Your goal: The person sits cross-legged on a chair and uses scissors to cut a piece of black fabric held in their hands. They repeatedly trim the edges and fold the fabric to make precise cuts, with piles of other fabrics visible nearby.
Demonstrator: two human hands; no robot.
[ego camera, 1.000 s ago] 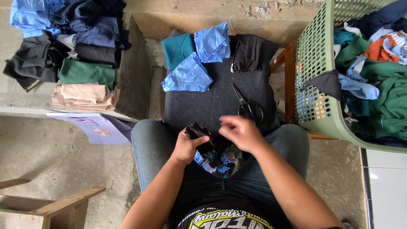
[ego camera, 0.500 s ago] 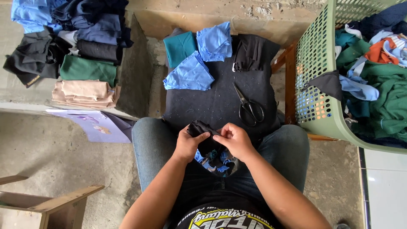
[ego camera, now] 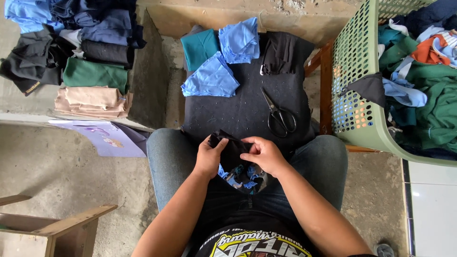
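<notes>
My left hand (ego camera: 209, 156) and my right hand (ego camera: 264, 154) both pinch a small black piece of cloth (ego camera: 232, 148) over my lap, between my jeans-clad knees. Under it lies a heap of blue and black fabric scraps (ego camera: 240, 175). In front of my knees is a dark padded work surface (ego camera: 240, 112). On it lie black scissors (ego camera: 278, 114), a light blue folded cloth (ego camera: 211, 78), another light blue cloth (ego camera: 240, 40), a teal cloth (ego camera: 200, 46) and a black cloth (ego camera: 283, 52).
A green plastic laundry basket (ego camera: 354, 95) full of mixed clothes stands at the right. Stacks of folded cloth (ego camera: 90, 71) in beige, green, black and blue sit on a ledge at the left. A purple sheet (ego camera: 114, 138) and a wooden frame (ego camera: 57, 223) lie on the concrete floor.
My right hand has come back from near the scissors to the black cloth, and both hands now hold it close together over my lap.
</notes>
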